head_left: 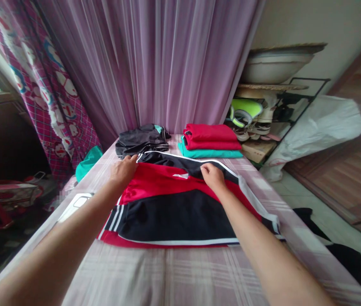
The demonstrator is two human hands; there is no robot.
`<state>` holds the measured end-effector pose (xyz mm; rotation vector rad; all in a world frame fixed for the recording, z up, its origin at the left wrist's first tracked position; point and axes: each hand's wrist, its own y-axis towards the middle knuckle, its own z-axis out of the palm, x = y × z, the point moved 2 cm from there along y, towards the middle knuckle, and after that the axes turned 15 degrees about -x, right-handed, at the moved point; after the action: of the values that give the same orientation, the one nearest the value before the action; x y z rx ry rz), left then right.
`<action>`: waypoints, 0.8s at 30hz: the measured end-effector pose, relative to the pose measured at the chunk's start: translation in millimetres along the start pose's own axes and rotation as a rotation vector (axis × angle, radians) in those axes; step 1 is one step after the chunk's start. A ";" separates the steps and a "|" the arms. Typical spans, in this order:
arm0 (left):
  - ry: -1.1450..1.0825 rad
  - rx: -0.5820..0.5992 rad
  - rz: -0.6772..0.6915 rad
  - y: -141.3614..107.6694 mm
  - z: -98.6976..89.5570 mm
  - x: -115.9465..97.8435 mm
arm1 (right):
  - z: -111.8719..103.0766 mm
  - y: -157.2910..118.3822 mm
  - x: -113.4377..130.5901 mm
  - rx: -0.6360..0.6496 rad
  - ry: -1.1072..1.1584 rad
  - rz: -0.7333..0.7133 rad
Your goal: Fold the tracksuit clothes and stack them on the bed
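A red and black tracksuit garment (177,216) with white piping and white stripes lies spread out on the checked sheet, its far part folded over. At its far left corner, my left hand (125,170) has its fingers closed on the striped edge. My right hand (211,175) is on the far right part, fingers curled in a pinch at the black cloth near a small white logo. Some fingertips are hidden by the hands themselves. Beyond my left hand lies a dark garment (142,140), loosely bundled with white trim and a teal patch.
Folded red clothing (212,137) rests on folded teal clothing (212,153) at the far right. A white phone (75,206) lies by my left forearm. Purple curtains (167,63) hang behind. To the right stands a shoe rack (311,100) with a basin (276,66) on top.
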<state>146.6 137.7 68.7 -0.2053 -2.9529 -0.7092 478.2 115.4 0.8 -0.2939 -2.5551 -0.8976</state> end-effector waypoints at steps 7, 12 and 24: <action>-0.344 0.054 0.171 -69.5 54.8 -14.1 | 18.1 -72.6 50.0 0.247 0.223 -0.462; -0.349 0.087 0.220 -77.0 73.4 -18.8 | 45.6 -26.6 35.2 0.232 -0.052 -0.163; -0.208 0.176 0.095 -82.5 74.2 -29.7 | 36.9 -74.1 58.6 0.397 0.048 -0.430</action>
<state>158.5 95.7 -37.5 -0.4253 -3.1536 -0.4380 390.2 85.4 -39.6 0.4015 -2.7210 -0.4982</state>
